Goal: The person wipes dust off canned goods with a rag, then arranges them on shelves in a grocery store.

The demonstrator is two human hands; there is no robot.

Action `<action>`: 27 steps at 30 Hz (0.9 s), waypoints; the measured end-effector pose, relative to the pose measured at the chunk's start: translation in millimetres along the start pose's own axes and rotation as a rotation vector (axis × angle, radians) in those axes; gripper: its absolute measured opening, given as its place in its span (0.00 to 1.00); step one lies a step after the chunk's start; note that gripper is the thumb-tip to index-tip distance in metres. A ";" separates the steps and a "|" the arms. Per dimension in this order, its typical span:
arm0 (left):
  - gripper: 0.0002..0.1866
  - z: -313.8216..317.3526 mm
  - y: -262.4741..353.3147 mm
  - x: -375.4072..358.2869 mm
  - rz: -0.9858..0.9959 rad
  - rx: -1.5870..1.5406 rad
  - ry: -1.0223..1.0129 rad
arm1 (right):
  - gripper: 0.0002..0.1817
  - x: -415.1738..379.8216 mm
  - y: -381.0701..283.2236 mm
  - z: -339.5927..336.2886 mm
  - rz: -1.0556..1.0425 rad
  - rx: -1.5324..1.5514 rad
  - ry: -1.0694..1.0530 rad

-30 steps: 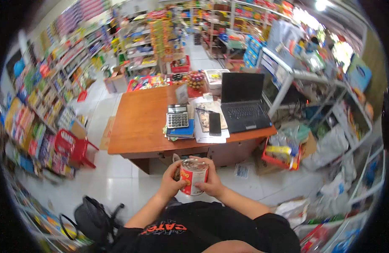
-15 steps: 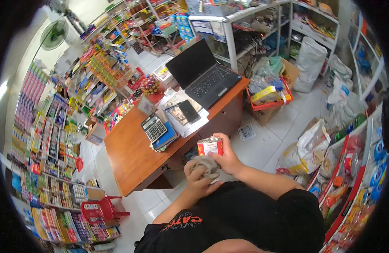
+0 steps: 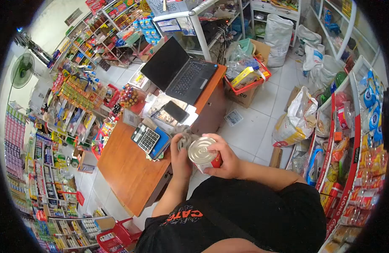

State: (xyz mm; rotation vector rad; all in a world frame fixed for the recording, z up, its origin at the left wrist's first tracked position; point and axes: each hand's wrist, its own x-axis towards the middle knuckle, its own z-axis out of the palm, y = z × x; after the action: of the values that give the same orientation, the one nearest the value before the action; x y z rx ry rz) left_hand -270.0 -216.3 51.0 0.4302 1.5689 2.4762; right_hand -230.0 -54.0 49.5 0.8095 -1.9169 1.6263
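The can is in the right hand, raised in front of the black shirt, its round metal end turned up to the view. The right fingers are curled around its side. The left hand has its fingers bunched on a grey cloth at the can's ten o'clock; the cloth seems to touch the can, though blur makes that unsure.

Taking the can as the clock's centre, the wooden counter spreads from nine to twelve. On it, the calculator leans over a blue book between nine and ten, the phone lies on papers at eleven, and the open laptop sits between eleven and twelve. Off the counter, a red basket rests on a cardboard box at one, an open sack stands on the tiled floor at two, and a red chair is between seven and eight.

Half a second ago the can showed mostly its label, with the cloth below it; now the metal end shows and the cloth is up beside it. The view has turned too, bringing the chair lower.
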 end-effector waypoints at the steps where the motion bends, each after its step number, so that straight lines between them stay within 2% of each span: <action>1: 0.28 -6.6 -4.7 -1.5 -0.073 -0.081 -0.037 | 0.35 3.1 -1.6 3.4 -0.062 -0.036 0.040; 3: 0.33 -14.0 -8.7 -6.8 -0.218 -0.241 -0.103 | 0.35 5.9 -1.4 11.1 -0.123 -0.028 0.099; 4: 0.43 -13.2 -5.2 -11.9 -0.298 -0.281 -0.184 | 0.35 6.0 2.0 15.9 -0.124 0.015 0.124; 6: 0.46 -18.8 -5.0 -16.8 -0.300 -0.439 -0.298 | 0.37 5.5 8.6 24.5 -0.137 0.043 0.160; 7: 0.48 -19.3 -1.9 -17.7 -0.305 -0.518 -0.356 | 0.38 5.1 10.3 29.5 -0.186 -0.036 0.160; 8: 0.53 -19.4 6.5 -16.7 -0.318 -0.400 -0.348 | 0.40 5.3 11.5 34.7 -0.235 -0.117 0.158; 9: 0.45 -25.4 3.9 -16.0 -0.373 -0.351 -0.312 | 0.41 6.2 12.1 38.0 -0.284 -0.201 0.156; 11: 0.36 -34.4 6.5 -11.8 -0.609 -0.189 -0.237 | 0.42 9.6 5.6 41.6 -0.324 -0.299 0.127; 13: 0.31 -36.7 5.0 -7.5 -0.615 -0.156 -0.290 | 0.41 6.9 2.4 48.2 -0.312 -0.379 0.156; 14: 0.29 -38.2 3.3 -6.5 -0.623 -0.138 -0.318 | 0.40 1.5 1.1 48.8 -0.242 -0.432 0.158; 17: 0.29 -56.3 -25.9 -9.6 -0.787 -0.179 -0.259 | 0.42 -15.2 7.5 51.2 -0.124 -0.442 0.250; 18: 0.31 -52.3 -31.0 -11.2 -0.710 -0.156 -0.296 | 0.42 -20.2 2.7 52.0 -0.074 -0.490 0.265; 19: 0.35 -29.5 -3.6 -15.1 -0.765 -0.038 -0.251 | 0.42 -25.0 -2.8 51.9 -0.040 -0.486 0.295; 21: 0.40 -46.9 -31.7 -15.1 -0.778 -0.192 -0.396 | 0.42 -33.1 -12.7 52.7 0.025 -0.480 0.362; 23: 0.44 -39.5 -40.1 -11.1 -0.787 -0.448 -0.630 | 0.39 -42.1 -18.7 55.0 0.076 -0.466 0.449; 27: 0.43 -21.5 -45.5 -9.6 -0.782 -0.457 -0.637 | 0.37 -51.2 -25.0 53.1 0.094 -0.535 0.515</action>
State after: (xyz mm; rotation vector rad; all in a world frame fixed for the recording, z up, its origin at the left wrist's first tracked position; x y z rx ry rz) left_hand -268.4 -218.1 -0.2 0.3738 0.6898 1.7453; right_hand -175.9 -102.9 22.1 0.0723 -1.8771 1.1275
